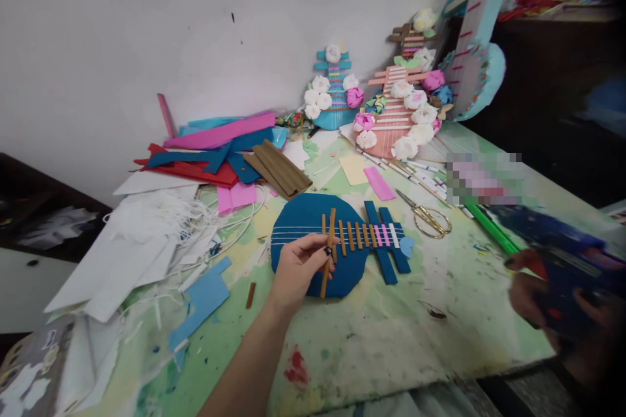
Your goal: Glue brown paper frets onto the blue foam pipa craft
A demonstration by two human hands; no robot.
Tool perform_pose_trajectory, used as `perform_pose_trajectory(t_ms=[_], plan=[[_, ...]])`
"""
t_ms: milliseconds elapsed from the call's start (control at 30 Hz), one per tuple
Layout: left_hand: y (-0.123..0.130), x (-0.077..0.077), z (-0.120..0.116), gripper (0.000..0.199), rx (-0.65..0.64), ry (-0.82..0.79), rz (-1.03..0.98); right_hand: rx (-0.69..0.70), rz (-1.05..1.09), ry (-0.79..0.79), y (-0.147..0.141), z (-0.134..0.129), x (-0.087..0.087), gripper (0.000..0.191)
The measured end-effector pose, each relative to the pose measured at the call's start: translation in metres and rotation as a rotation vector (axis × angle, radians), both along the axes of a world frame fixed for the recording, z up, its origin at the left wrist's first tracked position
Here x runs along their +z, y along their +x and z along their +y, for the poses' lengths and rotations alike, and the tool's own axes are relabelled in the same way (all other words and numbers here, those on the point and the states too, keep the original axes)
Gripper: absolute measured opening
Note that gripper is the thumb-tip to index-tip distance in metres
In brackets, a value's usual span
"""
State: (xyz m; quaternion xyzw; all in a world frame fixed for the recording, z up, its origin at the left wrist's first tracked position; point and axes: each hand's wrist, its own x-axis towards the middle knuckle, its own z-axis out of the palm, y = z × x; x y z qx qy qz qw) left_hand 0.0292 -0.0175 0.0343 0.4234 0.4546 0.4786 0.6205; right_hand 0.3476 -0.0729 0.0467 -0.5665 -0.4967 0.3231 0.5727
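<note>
Across stained table [372, 352]; pinching strip [331, 228] in left grip [299, 262] over blue guitar [348, 268]; clasping glue gun [567, 264] in right grip [531, 300].

The head camera looks forward and down across the table [362, 345].

The guitar [347, 270] is deep blue, lined lengthwise with thin white strings [293, 233]. Striped across them are bars [351, 236]: brown along most of the row, then pink, then white, with a pale blue shape [406, 246] at the tip. The long strip [325, 280] is brown too; the left hand [296, 267] has a black thumbnail. The glue gun [562, 273] is dark blue, the scissors [430, 218] gold-handled, the stick [496, 231] bright green. The tablecloth [391, 326] is pale green blotched with yellow, plus a red smear [297, 367]. Behind, a turquoise guitar [332, 118] bears white and magenta flowers.
</note>
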Motion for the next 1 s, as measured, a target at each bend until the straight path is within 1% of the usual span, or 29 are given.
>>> perform_pose_trajectory(t_ms=[33, 67, 100, 133, 200, 233, 300, 367, 433, 500, 633, 733, 833, 1000], plan=[[-0.001, -0.001, 0.0, 0.025, 0.011, 0.013, 0.01, 0.123, 0.141, -0.051, -0.015, 0.012, 0.005, 0.044], [-0.002, -0.001, 0.001, 0.025, 0.022, 0.02, 0.018, 0.135, 0.243, -0.074, -0.03, 0.024, 0.011, 0.04], [-0.003, -0.002, 0.002, 0.024, 0.035, 0.02, 0.023, 0.202, 0.302, -0.108, -0.046, 0.035, 0.016, 0.038], [-0.004, -0.002, 0.002, 0.023, 0.049, 0.017, 0.024, 0.259, 0.32, -0.125, -0.062, 0.045, 0.02, 0.037], [-0.007, -0.003, 0.005, 0.021, 0.092, 0.01, 0.025, 0.42, 0.271, -0.162, -0.089, 0.064, 0.022, 0.038], [-0.008, -0.003, 0.006, 0.021, 0.119, 0.008, 0.026, 0.484, 0.248, -0.17, -0.099, 0.072, 0.02, 0.037], [-0.011, -0.003, 0.008, 0.023, 0.17, 0.004, 0.024, 0.609, 0.234, -0.15, -0.113, 0.086, 0.012, 0.033], [-0.014, -0.003, 0.01, 0.025, 0.196, -0.001, 0.026, 0.678, 0.248, -0.137, -0.119, 0.094, -0.001, 0.03], [-0.016, -0.004, 0.011, 0.025, 0.212, -0.002, 0.035, 0.696, 0.222, -0.182, -0.119, 0.095, -0.013, 0.03], [-0.017, -0.005, 0.011, 0.024, 0.226, 0.003, 0.054, 0.689, 0.16, -0.247, -0.115, 0.092, -0.021, 0.031], [-0.017, -0.006, 0.011, 0.022, 0.246, 0.008, 0.109, 0.651, 0.139, -0.319, -0.11, 0.084, -0.025, 0.038], [-0.017, -0.006, 0.01, 0.022, 0.246, 0.002, 0.141, 0.664, 0.139, -0.383, -0.11, 0.082, -0.029, 0.042], [-0.016, -0.007, 0.01, 0.021, 0.238, 0.008, 0.16, 0.674, 0.131, -0.398, -0.11, 0.081, -0.035, 0.038], [-0.016, -0.009, 0.01, 0.016, 0.236, 0.022, 0.169, 0.621, 0.156, -0.396, -0.109, 0.079, -0.045, 0.038]])
